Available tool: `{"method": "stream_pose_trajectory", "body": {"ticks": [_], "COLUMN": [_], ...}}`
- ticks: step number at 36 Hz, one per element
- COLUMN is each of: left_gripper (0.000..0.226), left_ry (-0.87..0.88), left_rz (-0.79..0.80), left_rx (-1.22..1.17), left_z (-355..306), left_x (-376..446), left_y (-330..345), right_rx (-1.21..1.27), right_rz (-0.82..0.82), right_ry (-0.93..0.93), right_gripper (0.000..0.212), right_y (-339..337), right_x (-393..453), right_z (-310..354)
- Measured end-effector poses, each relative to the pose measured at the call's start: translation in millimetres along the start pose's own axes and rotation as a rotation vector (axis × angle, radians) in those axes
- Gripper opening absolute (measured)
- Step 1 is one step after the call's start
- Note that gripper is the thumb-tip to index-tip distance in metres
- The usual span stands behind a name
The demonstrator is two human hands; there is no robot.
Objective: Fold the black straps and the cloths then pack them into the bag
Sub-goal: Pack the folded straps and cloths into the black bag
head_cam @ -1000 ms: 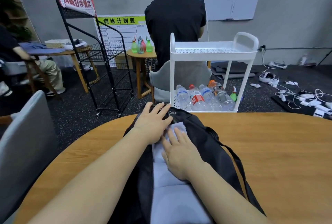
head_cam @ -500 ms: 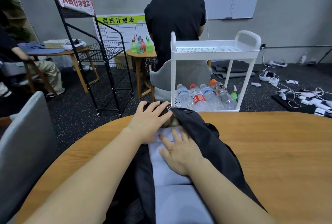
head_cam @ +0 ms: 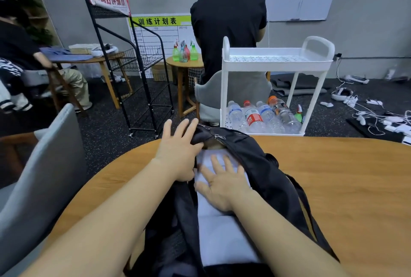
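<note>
Black bag [head_cam: 264, 172] lies open on the round wooden table [head_cam: 355, 187], its long axis running from the near edge toward the far edge, mouth end pointing away from the wearer. Inside the opening: a folded pale lavender cloth [head_cam: 222, 232], a long strip aligned with the bag's axis, filling the gap between the two black flaps. A zipper pull [head_cam: 216, 136] shows at the far end of the opening. Whether straps are inside cannot be told.

Left hand [head_cam: 180, 145]: fingers straight and spread, flat on the far left flap of the bag, fingertips reaching past the table's far rim. It holds nothing; it presses the fabric aside.

Right hand [head_cam: 222, 183]: palm down, fingers extended and slightly fanned, resting flat on the cloth inside the bag, pointing toward the far end. No grip, only flat contact.

Beyond the table: a white two-tier cart [head_cam: 278, 59], top tier bare, bottom tier holding plastic bottles [head_cam: 260, 116] lying on their sides. A small round side table [head_cam: 182, 64] carries coloured spray bottles [head_cam: 184, 52].
</note>
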State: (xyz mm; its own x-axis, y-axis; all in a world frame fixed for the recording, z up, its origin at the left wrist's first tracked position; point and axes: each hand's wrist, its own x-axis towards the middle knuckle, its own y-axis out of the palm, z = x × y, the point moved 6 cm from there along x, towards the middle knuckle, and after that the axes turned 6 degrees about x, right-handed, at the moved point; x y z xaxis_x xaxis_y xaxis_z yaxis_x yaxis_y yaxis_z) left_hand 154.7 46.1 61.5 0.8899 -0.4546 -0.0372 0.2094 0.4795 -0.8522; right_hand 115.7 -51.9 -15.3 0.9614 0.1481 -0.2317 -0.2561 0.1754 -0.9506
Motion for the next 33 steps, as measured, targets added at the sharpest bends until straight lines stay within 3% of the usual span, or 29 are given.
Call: {"method": "stream_pose_trajectory", "body": {"ticks": [8,12,17,22,26,33], "left_gripper": [0.094,0.091,0.093,0.080,0.098,0.084], "left_ry": [-0.153,-0.198,-0.276,-0.390,-0.408,-0.327], "left_rz": [0.110,0.139,0.257,0.317,0.285,0.164], "left_rx": [-0.041,-0.124,-0.434,-0.692,-0.855,-0.865], "left_z": [-1,-13,-28,-36,-41,-41], "left_x": [-49,-68,-93,-120,-127,-128], "left_y": [9,10,16,18,21,-5], "right_rx": [0.063,0.049,0.001,0.057,0.018,-0.004], "right_rz": [0.012,-0.017,-0.027,-0.001,-0.011,-0.087], "right_ry": [0.014,0.004,0.030,0.066,0.054,0.045], "right_gripper": [0.063,0.063,0.060,0.064,0.067,0.062], "right_y": [-11,-15,1,17,26,32], "right_x": [-16,-47,-95,-105,-102,-107], "right_z": [3,14,21,15,24,25]}}
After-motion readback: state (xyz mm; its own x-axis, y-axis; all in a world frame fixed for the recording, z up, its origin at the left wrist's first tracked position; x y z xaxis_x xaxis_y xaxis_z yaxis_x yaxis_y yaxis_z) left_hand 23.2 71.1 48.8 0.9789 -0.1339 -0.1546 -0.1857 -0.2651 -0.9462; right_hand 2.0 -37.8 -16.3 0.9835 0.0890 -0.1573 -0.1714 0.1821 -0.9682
